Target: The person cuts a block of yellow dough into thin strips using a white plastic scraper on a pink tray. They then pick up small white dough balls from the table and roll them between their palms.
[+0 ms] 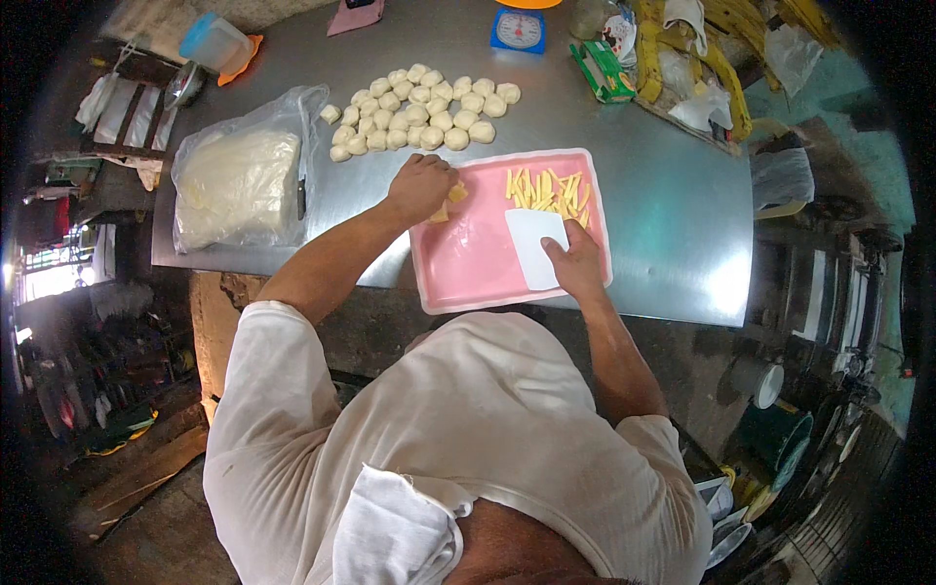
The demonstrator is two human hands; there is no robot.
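Note:
A shallow pink tray (478,271) with a pale rim lies at the table's near edge. Over its upper left corner is my left hand (424,185), fingers curled down around chunky yellow pieces (449,202) that look like cheese; its fingertips are partly hidden. My right hand (577,259) grips a flat white scraper (531,246) by its right side, thumb on top. The scraper's far edge meets a pile of thin yellow strips (548,189) in the tray's upper right part.
Beyond the tray, several dough balls (419,112) sit together on the metal table (673,214). To the left lies a big dough slab (239,180) under clear plastic. A blue dial scale (518,31), a green box (603,73) and a yellow crate (736,83) stand at the back.

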